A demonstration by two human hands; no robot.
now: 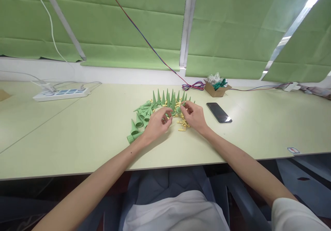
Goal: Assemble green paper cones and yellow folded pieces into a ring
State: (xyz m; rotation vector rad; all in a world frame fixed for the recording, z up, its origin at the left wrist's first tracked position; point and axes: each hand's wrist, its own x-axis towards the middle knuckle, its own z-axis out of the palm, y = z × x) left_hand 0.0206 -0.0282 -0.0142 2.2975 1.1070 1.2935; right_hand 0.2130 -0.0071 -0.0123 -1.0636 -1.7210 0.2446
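Note:
Green plastic cones with hollow, ribbed bases cover the middle of the table. Several stand upright in a group, among them a green cone (159,98), while others lie in a loose pile (139,120) on the left. Small yellow plastic pieces (183,123) are scattered between and in front of them. My right hand (195,116) pinches a green cone (178,109) between thumb and fingers, its base toward the left. My left hand (157,123) is beside the upright cones, fingers curled but apart, with nothing visible in it. Its fingertips partly overlap the cones behind.
A black phone (219,112) lies right of my right hand. Behind it stands a small cardboard box (215,91) with crumpled plastic and green material, beside a coiled red-blue cable (193,86). A white power strip (62,94) sits at the back left.

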